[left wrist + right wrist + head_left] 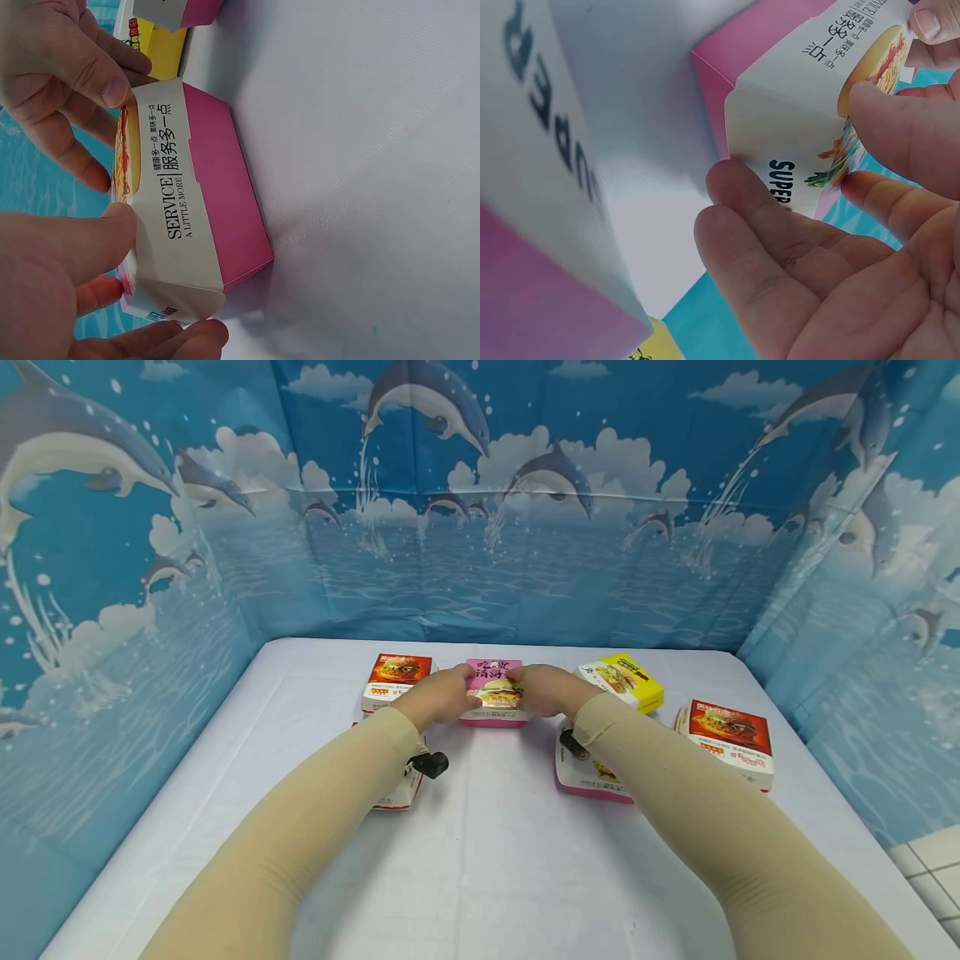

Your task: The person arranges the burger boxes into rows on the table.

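A pink and white burger box (495,697) sits at the middle of the table's far side, its printed lid facing up. My left hand (441,695) holds its left end, with the thumb on the lid's edge and fingers about the corner, as the left wrist view shows. At the other end my right hand (551,688) grips the same box. In the right wrist view its thumb lies on the lid, with fingers along the side marked SUPER. The box's pink base (229,202) appears to rest on the white cloth.
Another pink and white box (588,777) lies partly under my right forearm. Behind it is a yellow box (637,681); a red-topped one (727,731) stands farther right. Two more stand left: a red-topped box (397,670) and one (397,793) mostly hidden by my left forearm. Dolphin-print curtains (480,568) surround the table.
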Tool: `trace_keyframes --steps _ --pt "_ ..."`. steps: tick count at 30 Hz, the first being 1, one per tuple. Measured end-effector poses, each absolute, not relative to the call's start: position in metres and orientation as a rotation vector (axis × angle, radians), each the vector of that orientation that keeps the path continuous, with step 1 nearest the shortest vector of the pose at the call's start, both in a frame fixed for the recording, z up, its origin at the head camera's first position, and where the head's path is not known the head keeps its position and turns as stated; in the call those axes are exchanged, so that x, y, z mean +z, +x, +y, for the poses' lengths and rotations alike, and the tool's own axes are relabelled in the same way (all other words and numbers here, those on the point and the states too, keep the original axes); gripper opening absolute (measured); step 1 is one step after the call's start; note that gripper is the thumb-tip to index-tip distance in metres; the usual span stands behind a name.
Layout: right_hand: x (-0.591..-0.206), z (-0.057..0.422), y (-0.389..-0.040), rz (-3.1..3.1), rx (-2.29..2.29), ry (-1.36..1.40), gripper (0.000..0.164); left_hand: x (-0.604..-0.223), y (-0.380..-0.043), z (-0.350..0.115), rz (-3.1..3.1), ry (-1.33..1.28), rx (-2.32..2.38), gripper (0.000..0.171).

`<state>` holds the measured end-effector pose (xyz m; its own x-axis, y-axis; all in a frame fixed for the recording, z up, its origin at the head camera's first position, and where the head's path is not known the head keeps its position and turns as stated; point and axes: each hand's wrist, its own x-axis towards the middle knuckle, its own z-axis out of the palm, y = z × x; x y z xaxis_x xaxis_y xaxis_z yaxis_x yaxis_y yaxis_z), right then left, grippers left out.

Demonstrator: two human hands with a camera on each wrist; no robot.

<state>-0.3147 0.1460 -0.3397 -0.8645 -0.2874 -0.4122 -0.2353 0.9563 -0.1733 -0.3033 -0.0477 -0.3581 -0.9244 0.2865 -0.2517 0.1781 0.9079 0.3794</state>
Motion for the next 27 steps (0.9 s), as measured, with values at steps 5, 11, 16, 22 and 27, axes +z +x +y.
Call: trace_keyframes --steps 5,11,16,22,27 --pt "-0.339 0.147 -0.313 2.664 -0.182 -0.365 0.067 -0.358 -0.303 -0.048 2.758 0.335 0.513 0.073" --pt "-0.339 0.150 -0.312 2.667 -0.231 -0.376 0.068 -0.358 -0.302 -0.049 2.774 0.340 0.505 0.072" --pt "-0.337 0.153 -0.311 2.676 -0.232 -0.389 0.067 -0.358 -0.301 -0.050 2.782 0.331 0.493 0.072" --pt "-0.331 0.160 -0.305 2.680 -0.249 -0.380 0.069 -0.355 -0.299 -0.050 2.781 0.319 0.509 0.075" --pt "-0.325 0.170 -0.300 2.681 -0.301 -0.316 0.074 -0.349 -0.295 -0.050 2.788 0.324 0.554 0.078"
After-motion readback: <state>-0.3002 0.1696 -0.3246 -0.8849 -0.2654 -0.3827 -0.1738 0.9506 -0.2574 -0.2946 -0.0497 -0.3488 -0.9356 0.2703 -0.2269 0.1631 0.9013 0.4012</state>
